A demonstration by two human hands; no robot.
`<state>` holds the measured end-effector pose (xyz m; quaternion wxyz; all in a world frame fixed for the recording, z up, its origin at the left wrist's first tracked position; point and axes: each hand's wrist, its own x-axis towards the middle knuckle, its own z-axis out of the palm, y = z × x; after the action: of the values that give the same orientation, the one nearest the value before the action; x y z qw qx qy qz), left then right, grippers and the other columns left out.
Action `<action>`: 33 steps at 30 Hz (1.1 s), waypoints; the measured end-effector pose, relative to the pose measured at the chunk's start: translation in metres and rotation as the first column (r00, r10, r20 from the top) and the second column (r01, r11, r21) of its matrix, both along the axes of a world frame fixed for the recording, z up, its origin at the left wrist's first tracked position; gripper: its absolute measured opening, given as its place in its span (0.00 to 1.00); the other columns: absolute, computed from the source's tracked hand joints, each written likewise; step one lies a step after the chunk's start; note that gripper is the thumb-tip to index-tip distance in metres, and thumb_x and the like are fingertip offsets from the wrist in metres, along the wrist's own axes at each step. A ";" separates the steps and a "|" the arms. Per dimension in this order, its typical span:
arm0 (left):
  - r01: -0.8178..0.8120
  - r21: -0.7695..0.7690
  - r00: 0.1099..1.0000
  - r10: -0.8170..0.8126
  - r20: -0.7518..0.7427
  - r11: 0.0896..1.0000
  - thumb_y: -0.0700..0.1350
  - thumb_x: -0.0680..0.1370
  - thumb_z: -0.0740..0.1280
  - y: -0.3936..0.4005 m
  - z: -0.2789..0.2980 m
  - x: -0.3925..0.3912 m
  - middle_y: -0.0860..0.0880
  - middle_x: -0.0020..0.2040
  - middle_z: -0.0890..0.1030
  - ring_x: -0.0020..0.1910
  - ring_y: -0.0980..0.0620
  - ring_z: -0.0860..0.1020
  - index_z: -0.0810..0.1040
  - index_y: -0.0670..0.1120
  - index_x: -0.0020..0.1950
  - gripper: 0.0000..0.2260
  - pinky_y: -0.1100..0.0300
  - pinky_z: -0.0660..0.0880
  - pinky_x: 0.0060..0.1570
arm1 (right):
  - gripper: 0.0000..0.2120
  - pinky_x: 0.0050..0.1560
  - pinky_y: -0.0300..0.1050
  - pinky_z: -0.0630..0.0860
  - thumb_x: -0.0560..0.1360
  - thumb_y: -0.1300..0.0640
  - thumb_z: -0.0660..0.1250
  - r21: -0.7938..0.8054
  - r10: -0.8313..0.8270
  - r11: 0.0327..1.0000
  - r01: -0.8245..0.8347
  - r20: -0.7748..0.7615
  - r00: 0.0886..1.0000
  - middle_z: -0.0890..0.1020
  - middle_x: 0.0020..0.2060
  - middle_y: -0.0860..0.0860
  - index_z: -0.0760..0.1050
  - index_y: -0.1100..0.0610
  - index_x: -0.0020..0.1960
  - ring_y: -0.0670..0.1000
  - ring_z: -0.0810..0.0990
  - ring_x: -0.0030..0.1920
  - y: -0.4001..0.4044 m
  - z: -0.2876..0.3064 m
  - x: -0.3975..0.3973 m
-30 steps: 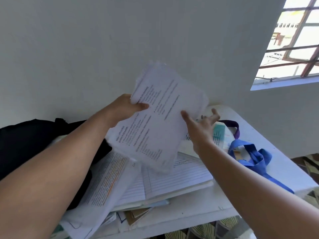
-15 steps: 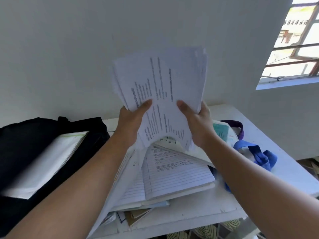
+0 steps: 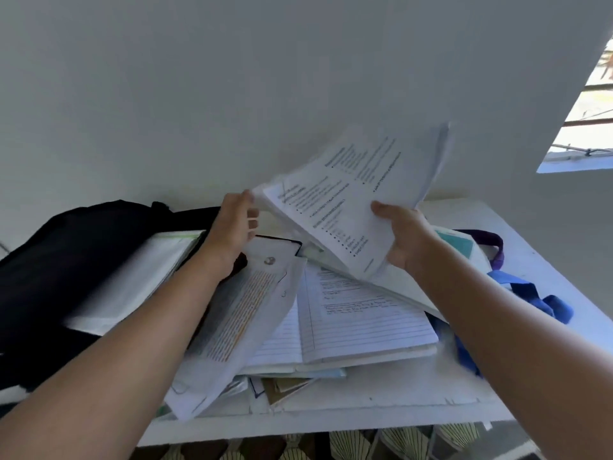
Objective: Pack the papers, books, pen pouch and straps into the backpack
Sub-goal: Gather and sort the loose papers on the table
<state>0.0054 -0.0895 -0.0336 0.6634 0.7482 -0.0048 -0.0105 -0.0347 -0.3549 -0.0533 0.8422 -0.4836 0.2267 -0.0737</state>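
Note:
Both hands hold a stack of printed papers (image 3: pixel 348 200) tilted above the pile on the table. My right hand (image 3: pixel 406 240) grips its near right edge, thumb on top. My left hand (image 3: pixel 234 227) pinches the stack's left corner. The black backpack (image 3: pixel 59 247) lies open at the left with a white book (image 3: pixel 139 277) inside it. Under the stack lie an open lined notebook (image 3: pixel 361 323), a sheet with orange highlighting (image 3: pixel 238 323) and more books. A blue strap (image 3: pixel 530 293) and a purple strap (image 3: pixel 495 244) lie at the right. No pen pouch can be made out.
A white table (image 3: pixel 381 410) carries everything and stands against a white wall. A teal-and-white book (image 3: pixel 459 245) sits behind my right wrist. A window (image 3: pixel 590 127) is at the upper right. Patterned floor shows below the table's front edge.
The paper stack, held upright in front of the wall half a second ago, has come down and tilted flatter toward the right. Both hands stayed on it.

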 end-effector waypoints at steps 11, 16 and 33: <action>0.192 0.981 0.926 -0.337 -0.173 0.023 0.65 0.75 0.69 -0.015 -0.035 -0.049 0.50 0.49 0.79 0.47 0.50 0.77 0.77 0.47 0.60 0.25 0.59 0.69 0.37 | 0.15 0.58 0.62 0.77 0.81 0.68 0.66 0.086 0.082 0.994 -0.070 -0.143 0.986 0.84 0.58 0.60 0.74 0.59 0.67 0.60 0.83 0.52 0.010 -0.034 -0.014; 0.089 0.995 0.943 -0.325 -0.073 0.035 0.50 0.81 0.63 -0.021 -0.044 -0.058 0.44 0.59 0.80 0.50 0.46 0.77 0.75 0.43 0.53 0.11 0.59 0.68 0.41 | 0.15 0.65 0.65 0.77 0.81 0.67 0.67 0.109 0.065 0.993 -0.054 -0.105 0.992 0.85 0.59 0.59 0.76 0.57 0.66 0.61 0.84 0.60 0.004 -0.033 -0.014; 0.021 0.990 0.969 -0.240 -0.055 -0.140 0.43 0.82 0.63 -0.033 -0.059 -0.066 0.46 0.59 0.80 0.56 0.45 0.80 0.74 0.43 0.65 0.12 0.58 0.70 0.43 | 0.09 0.56 0.63 0.81 0.80 0.66 0.68 0.191 0.152 0.971 -0.147 -0.009 0.988 0.88 0.54 0.58 0.78 0.57 0.59 0.60 0.86 0.55 0.018 -0.022 -0.018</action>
<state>-0.0606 -0.1229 -0.0922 -0.1288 0.9843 -0.1188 -0.0222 -0.0523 -0.3365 -0.0751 0.8848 -0.4178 0.2056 0.0177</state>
